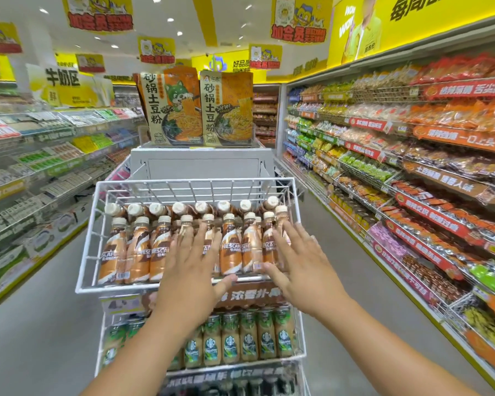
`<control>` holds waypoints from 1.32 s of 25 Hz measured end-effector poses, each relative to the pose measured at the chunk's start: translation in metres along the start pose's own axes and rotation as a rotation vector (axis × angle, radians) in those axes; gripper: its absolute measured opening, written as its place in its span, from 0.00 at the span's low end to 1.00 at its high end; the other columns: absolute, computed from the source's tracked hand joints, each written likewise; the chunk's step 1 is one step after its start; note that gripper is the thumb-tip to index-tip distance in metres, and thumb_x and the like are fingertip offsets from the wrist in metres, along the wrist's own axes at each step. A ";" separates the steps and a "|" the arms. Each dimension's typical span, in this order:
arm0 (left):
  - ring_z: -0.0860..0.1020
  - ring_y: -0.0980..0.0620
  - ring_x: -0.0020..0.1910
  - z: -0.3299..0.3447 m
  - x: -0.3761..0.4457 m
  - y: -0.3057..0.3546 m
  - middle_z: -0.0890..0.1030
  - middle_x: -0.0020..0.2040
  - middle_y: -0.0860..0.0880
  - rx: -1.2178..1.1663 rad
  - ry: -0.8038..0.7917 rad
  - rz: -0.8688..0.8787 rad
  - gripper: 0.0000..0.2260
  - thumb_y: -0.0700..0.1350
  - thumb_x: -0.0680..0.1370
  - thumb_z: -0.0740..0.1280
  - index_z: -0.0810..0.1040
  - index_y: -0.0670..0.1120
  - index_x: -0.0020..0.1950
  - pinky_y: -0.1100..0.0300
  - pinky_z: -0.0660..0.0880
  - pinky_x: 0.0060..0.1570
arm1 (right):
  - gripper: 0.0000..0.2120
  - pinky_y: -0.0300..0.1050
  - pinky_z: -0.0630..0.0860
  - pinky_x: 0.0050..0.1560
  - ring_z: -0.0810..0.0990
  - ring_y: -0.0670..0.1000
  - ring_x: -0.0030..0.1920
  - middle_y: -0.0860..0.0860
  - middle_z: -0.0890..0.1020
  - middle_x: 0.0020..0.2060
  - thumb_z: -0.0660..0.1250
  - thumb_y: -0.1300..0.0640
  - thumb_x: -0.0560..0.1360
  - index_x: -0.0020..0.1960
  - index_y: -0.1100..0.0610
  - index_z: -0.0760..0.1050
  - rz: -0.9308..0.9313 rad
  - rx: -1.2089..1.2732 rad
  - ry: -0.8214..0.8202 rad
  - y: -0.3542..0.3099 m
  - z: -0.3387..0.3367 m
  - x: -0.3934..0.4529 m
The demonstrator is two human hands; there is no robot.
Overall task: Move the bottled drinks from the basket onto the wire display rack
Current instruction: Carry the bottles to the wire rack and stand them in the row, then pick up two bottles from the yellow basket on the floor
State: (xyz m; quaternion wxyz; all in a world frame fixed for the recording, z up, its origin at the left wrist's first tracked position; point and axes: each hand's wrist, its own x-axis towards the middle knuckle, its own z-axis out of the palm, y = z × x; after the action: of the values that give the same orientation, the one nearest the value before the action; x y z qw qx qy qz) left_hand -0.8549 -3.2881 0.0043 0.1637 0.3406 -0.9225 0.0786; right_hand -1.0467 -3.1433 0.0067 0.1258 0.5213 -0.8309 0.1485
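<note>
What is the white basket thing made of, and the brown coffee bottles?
Wire rack: looks like metal wire with a glossy white coating, thin welded bars. Coffee bottles: probably plastic, wrapped in shiny printed sleeves, with cream-coloured caps that look plastic too.

Bright ceiling lights — bowed, smeared edges.

Wire display rack point(97, 235): white throughout. Nescafé bottles point(230, 247) on the top tier: orange-brown and white swirl labels, dark brown lettering panel, cream caps. Starbucks bottles point(247, 338) on the tier below: beige contents, green and white round logo, dark green upper wrap. Noodle packets point(196, 110) above the rack: cream front with black characters, orange field, one bearing a green cartoon dog. Hanging banners point(299, 20): yellow with red text bands. Floor point(46, 324): plain grey.
</note>
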 end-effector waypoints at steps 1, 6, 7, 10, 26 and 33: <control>0.32 0.45 0.81 -0.004 -0.016 0.011 0.33 0.83 0.48 0.011 -0.004 -0.015 0.39 0.72 0.79 0.47 0.32 0.57 0.81 0.43 0.37 0.80 | 0.39 0.58 0.45 0.82 0.35 0.50 0.82 0.46 0.41 0.83 0.40 0.28 0.77 0.84 0.46 0.47 -0.002 0.000 -0.004 0.003 -0.003 -0.016; 0.31 0.43 0.80 -0.030 -0.091 0.065 0.29 0.81 0.47 0.050 -0.076 -0.070 0.40 0.75 0.74 0.37 0.29 0.56 0.80 0.42 0.37 0.80 | 0.43 0.56 0.41 0.82 0.35 0.52 0.82 0.47 0.39 0.83 0.34 0.25 0.74 0.83 0.44 0.41 0.022 0.051 -0.072 0.008 -0.027 -0.098; 0.31 0.43 0.81 -0.036 -0.102 0.072 0.29 0.81 0.47 0.053 -0.076 -0.073 0.41 0.75 0.72 0.33 0.29 0.56 0.80 0.42 0.37 0.80 | 0.44 0.56 0.40 0.82 0.34 0.53 0.82 0.48 0.39 0.83 0.32 0.25 0.72 0.83 0.45 0.40 0.033 0.061 -0.078 0.007 -0.033 -0.112; 0.31 0.44 0.80 -0.052 -0.136 0.090 0.30 0.81 0.47 0.038 -0.070 -0.053 0.41 0.75 0.73 0.32 0.30 0.56 0.81 0.43 0.36 0.79 | 0.45 0.56 0.41 0.82 0.33 0.53 0.82 0.49 0.37 0.83 0.31 0.26 0.71 0.83 0.46 0.40 0.068 0.059 -0.102 0.005 -0.050 -0.160; 0.53 0.41 0.82 -0.083 -0.307 0.236 0.54 0.84 0.43 -0.199 -0.012 0.391 0.41 0.73 0.77 0.44 0.56 0.50 0.83 0.38 0.55 0.78 | 0.44 0.58 0.48 0.81 0.40 0.57 0.83 0.51 0.43 0.84 0.33 0.28 0.72 0.84 0.47 0.42 0.569 -0.127 -0.027 0.028 -0.138 -0.476; 0.63 0.36 0.79 -0.112 -0.377 0.398 0.63 0.80 0.40 -0.291 0.002 0.665 0.40 0.70 0.77 0.48 0.66 0.46 0.80 0.34 0.65 0.72 | 0.43 0.58 0.49 0.81 0.41 0.56 0.83 0.50 0.45 0.84 0.38 0.27 0.74 0.84 0.48 0.47 0.783 -0.162 0.082 0.094 -0.200 -0.643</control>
State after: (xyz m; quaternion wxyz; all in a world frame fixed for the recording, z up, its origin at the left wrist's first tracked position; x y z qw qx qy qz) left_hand -0.8181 -2.7320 -0.0385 0.1770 -0.0049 -0.9842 -0.0040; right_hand -0.8470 -2.4957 -0.0530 0.1333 0.1472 -0.9700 0.1400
